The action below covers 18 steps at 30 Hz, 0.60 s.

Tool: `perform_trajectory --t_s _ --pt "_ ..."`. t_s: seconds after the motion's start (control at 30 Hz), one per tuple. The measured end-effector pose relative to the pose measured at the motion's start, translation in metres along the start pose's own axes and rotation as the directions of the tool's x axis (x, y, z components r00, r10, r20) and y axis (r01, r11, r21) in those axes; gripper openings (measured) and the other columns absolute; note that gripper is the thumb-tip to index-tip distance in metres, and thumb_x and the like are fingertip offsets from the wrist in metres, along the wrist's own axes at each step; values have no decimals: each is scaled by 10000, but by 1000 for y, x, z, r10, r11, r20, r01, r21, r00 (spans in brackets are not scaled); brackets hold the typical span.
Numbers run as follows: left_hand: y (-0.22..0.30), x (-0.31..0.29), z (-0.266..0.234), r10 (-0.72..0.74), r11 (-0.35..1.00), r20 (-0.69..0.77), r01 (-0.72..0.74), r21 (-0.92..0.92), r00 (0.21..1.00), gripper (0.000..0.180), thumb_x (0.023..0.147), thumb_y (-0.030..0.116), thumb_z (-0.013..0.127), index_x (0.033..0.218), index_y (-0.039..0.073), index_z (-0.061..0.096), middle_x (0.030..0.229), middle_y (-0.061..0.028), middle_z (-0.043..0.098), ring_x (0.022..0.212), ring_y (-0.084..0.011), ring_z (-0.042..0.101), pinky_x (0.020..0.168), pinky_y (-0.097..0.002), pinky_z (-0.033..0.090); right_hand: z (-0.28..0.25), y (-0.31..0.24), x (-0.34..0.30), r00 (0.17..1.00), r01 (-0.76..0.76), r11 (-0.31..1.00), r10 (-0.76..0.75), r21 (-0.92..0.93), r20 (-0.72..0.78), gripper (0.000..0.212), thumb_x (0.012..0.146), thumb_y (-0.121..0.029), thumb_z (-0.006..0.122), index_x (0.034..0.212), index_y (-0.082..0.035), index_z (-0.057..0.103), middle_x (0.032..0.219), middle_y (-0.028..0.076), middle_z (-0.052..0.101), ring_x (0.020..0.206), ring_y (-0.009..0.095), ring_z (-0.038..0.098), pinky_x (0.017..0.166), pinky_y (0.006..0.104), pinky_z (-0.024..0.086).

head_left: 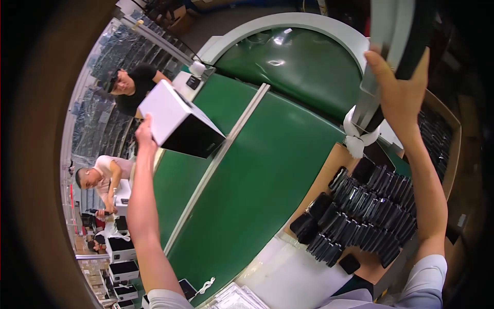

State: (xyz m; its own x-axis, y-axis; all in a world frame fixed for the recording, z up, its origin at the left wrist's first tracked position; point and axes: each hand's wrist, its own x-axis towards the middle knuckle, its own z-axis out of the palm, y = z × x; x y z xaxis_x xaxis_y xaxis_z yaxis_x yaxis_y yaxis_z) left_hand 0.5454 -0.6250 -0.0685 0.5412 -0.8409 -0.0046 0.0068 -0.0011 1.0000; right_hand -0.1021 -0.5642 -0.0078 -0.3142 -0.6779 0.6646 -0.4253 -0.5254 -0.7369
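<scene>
My left hand [146,133] grips a box [188,133] by its near left corner. The box has a white face and a black side, and it is held tilted above the green conveyor belt [257,154]. At the upper right, my right hand [404,95] is closed round a grey metal post [386,56] with a black edge. Its thumb lies on the near side and its other fingers are partly hidden behind. A white cloth or strip [358,135] is knotted below the post.
Several rows of black, flat devices [368,206] stand on a cardboard sheet [321,177] at right. A metal rail [216,159] divides the belt, which curves away [288,56] at the far end. Two co-workers [136,85] sit at left, near stacked white-and-black boxes [123,270].
</scene>
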Motion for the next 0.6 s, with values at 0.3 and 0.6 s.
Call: perform_trajectory --t_s 0.3,0.6 --pt "-60 68 -63 -139 982 117 153 -115 983 469 1036 281 585 1351 -66 556 1272 -160 666 1086 -272 685 967 -377 556 -16 25 13 936 327 863 -239 -386 258 425 1014 -278 636 1281 49 590 1133 191 708 1039 257 710 902 386 597" --pt "-81 -82 -115 -185 966 -340 234 109 922 452 1016 568 500 1112 143 624 878 -29 600 678 -191 528 680 -376 501 11 15 0 989 135 991 -136 21 50 456 940 -119 713 1312 47 508 1130 167 712 983 192 692 928 319 519"
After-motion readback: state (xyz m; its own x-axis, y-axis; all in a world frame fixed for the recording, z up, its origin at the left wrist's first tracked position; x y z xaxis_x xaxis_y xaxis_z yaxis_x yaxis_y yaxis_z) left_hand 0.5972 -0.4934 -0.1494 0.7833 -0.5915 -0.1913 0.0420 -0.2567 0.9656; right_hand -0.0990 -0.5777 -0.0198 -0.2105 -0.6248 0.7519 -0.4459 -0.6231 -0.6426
